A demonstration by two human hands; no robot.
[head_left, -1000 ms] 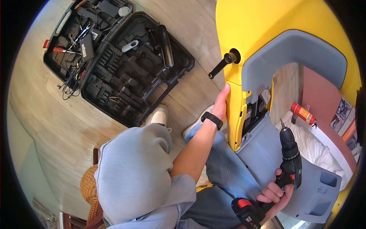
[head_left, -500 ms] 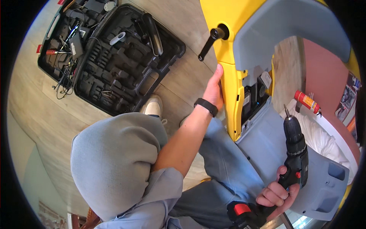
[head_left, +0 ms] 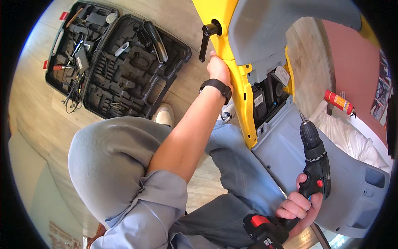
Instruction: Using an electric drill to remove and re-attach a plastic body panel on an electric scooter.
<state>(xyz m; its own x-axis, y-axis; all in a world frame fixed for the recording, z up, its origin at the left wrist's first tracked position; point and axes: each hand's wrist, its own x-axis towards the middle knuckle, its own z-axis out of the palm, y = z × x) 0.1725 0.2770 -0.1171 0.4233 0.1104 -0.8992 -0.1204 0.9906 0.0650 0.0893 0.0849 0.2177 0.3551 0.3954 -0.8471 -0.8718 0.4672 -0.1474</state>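
My right hand [head_left: 299, 205] is wrapped round the handle of a black cordless drill [head_left: 317, 155]. Its bit points up and away, over a grey plastic panel [head_left: 286, 145]. My left hand [head_left: 219, 69] grips the left edge of the yellow side panel [head_left: 239, 97] on a large yellow-and-grey machine; most of its fingers are hidden. Just above that hand, a black crank handle [head_left: 205, 43] juts from the yellow body. Between the yellow side and the grey panel, an opening shows black parts [head_left: 260, 101] with a white label.
On the wooden floor at far left lies an open black tool case [head_left: 137, 70] with cables and loose tools. A red cylinder [head_left: 340, 102] lies beside white cloth [head_left: 344, 133] at right. My grey-clothed knee fills the lower left.
The machine and tool case appear shifted left as the view moves. My left hand sits slightly higher on the yellow panel's edge. The drill stays in my right hand, its tip slightly further left.
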